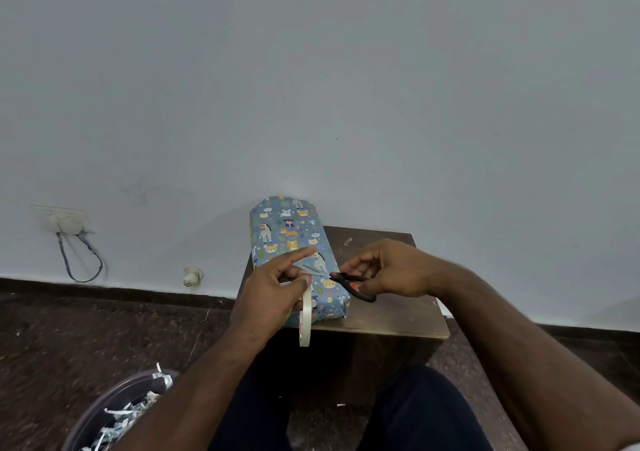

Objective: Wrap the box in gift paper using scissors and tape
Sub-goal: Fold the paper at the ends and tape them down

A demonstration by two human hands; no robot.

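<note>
Both forearms reach over the wrapped box (294,242), left hand (273,291) pinching tape (305,315), right hand (391,270) gripping scissors (349,282).

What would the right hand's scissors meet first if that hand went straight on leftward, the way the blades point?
Probably the tape strip stretched above the wrapped box, then the left hand; depth is uncertain.

Wrapped box (294,253) across left half of small brown table (391,308), far end against wall (346,87); no passage behind. Bare tabletop right of box, partly blocked by right hand (388,270) gripping scissors (353,286). Left hand (273,291) over near-left end, tape roll (305,322) hanging past front edge. Scrap bin (114,412) on floor at lower left.
</note>
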